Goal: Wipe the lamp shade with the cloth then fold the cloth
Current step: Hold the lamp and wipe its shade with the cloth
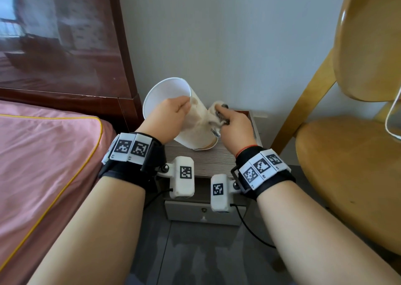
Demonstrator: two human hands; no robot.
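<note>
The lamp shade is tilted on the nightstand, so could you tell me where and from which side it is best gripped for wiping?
Probably the upper rim of the lamp shade, from the bed side. It leans with its wide open end up, so the left hand can grip that edge, leaving the outer wall free for the right hand and cloth.

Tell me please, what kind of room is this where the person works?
Most likely a bedroom. A bed with a pink sheet and a dark wooden headboard stands on the left, a small nightstand sits against the wall beside it, and a wooden chair is on the right.
</note>
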